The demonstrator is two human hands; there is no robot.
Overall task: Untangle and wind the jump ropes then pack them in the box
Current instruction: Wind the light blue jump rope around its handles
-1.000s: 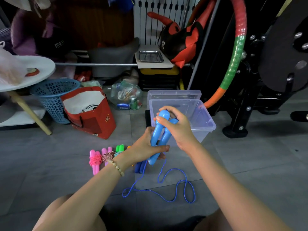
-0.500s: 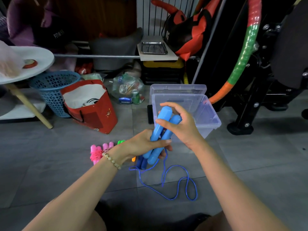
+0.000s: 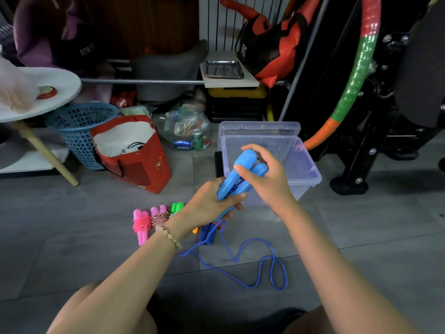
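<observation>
Both hands hold the two light blue jump rope handles side by side, tilted up to the right. My left hand grips their lower ends; my right hand curls round their upper ends. The thin blue rope hangs from the handles and lies in loose loops on the floor. A clear plastic box stands open just behind my hands, its lid behind it. Wound ropes lie on the floor at left: pink, pink with striped cord, green, dark blue.
A red bag and a blue basket stand at left beside a white round table. A plastic bag with cans sits behind. Black gym equipment and a coloured hoop stand at right. Grey tiled floor lies around me.
My hands with the blue handles have stayed together in front of the box. The loose rope on the floor has shifted slightly and the view has moved a little closer.
</observation>
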